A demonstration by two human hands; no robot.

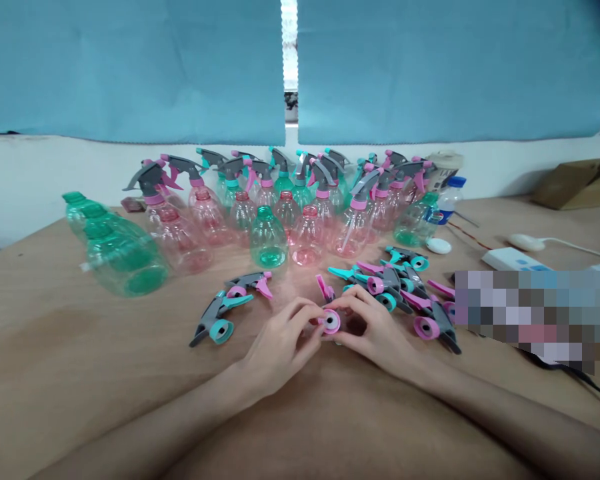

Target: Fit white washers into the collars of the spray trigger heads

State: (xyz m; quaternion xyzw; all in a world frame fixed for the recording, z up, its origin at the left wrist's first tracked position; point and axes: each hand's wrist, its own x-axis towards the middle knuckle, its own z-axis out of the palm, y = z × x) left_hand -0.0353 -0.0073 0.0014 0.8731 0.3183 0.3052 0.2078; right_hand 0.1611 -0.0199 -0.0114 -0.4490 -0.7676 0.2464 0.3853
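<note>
Pepsi-like logo (435,215) seen on blue-capped bottle (451,198); pink-collared spray head (332,322) pinched by left hand (286,333) and right hand (377,330)

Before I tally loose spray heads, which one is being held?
The pink-collared spray head between the left hand and right hand; the other loose heads lie on the table.

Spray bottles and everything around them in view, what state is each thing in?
Left hand: holding pink spray head
Right hand: holding the same spray head
Pink spray head: off any bottle
Front green bottle: upright, uncapped
Back bottles: upright, spray tops fitted
Loose spray heads: lying on table
Soda bottle: capped
Blue curtains: drawn, narrow gap between
</note>
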